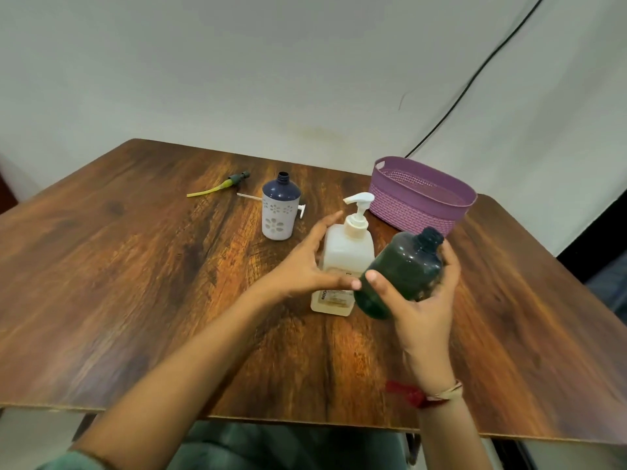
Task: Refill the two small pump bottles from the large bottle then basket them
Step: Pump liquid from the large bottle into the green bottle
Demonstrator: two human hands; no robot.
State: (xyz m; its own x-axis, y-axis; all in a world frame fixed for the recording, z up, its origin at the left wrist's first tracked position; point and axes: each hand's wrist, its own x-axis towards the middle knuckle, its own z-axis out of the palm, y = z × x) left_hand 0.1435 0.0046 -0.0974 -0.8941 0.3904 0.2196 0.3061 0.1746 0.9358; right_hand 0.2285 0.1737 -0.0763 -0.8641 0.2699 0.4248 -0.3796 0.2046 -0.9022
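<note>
My right hand (424, 310) grips a dark green small bottle (403, 271), uncapped and tilted, its open neck pointing up and right above the table. My left hand (305, 266) is spread open against the left side of the large white pump bottle (346, 256), which stands upright with its pump on. A second small bottle (280, 206), dark blue top with a white flowered sleeve, stands uncapped to the left. A white pump head (300, 210) lies behind it. A green and yellow pump head with tube (220, 188) lies further left. The purple basket (407, 215) sits at the back right.
The wooden table (135, 283) has its front edge close to my body. A black cable (475, 76) runs down the white wall behind the basket. A red thread band circles my right wrist (414, 395).
</note>
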